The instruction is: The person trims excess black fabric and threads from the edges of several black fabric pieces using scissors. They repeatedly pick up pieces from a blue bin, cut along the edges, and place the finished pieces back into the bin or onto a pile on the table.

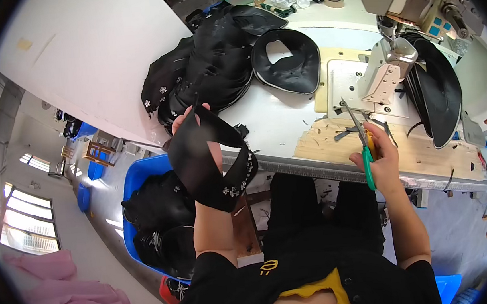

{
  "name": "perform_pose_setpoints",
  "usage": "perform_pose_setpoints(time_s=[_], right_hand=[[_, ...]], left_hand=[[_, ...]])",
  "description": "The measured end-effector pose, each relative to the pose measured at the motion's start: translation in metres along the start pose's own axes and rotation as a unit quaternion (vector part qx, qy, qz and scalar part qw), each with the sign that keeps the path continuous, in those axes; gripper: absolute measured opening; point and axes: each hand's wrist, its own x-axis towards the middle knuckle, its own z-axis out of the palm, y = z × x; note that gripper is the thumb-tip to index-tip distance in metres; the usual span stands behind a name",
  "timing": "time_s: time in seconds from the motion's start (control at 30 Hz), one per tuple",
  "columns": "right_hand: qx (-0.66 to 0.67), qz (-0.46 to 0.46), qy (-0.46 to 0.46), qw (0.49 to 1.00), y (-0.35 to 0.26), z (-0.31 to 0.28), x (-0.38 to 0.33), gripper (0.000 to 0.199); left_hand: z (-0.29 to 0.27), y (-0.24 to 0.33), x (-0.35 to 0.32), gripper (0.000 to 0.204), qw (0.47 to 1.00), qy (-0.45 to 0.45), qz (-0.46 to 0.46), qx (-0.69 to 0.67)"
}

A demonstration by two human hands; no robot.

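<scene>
1 curved black piece (pixel 186 163) in the left hand (pixel 180 121), 1 pair of scissors (pixel 367 166) in the right hand (pixel 383 155)

The left hand holds the black piece up in the air, in front of the near edge of the surface (pixel 286 112), its fingers curled over the top edge. The right hand is closed around the green and yellow handles of the scissors, blades pointing up and away over the wooden board (pixel 318 137).

The piece looks light and bendy, like thin leather or a substitute, soft enough to sag around its large opening. Its smooth face might slip a little, so a pinch on the plain band seems safer than pressing on the flower-shaped studs (pixel 240 186), which could snag or come loose. The scissors look rigid and are best held by the handle loops.

Most of the left palm is hidden behind the piece, and a pale blur spoils part of its dark face. Whether the blades are fully together is hard to tell.

Farther out, a heap of black pieces (pixel 213 60) overlaps too much to count. The sewing machine (pixel 389 75) is cut off by the dark rim, and the contents of the blue bin (pixel 129 181) merge into shadow, partly covered by the left arm.
</scene>
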Motion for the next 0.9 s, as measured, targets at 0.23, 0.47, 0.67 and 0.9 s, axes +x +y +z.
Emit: perform_pose_setpoints(time_s=[0.23,0.47,0.67,0.9], right_hand=[[-0.408,-0.028,-0.025,0.912,-0.030,-0.025,0.016,0.064],[-0.371,-0.108,0.035,0.922,-0.013,-0.044,0.006,0.046],[-0.311,-0.118,0.155,0.930,0.003,-0.031,-0.001,0.034],[-0.301,-0.098,0.102,0.943,0.006,-0.029,0.017,0.023]], left_hand=[[0.044,-0.062,0.001,0.002,0.984,0.065,-0.162,-0.042],[0.022,-0.138,-0.033,0.003,0.968,0.004,-0.251,0.007],[0.012,-0.133,-0.038,0.005,0.961,0.002,-0.272,-0.057],[0.008,-0.129,-0.046,0.007,0.959,0.027,-0.259,-0.113]])
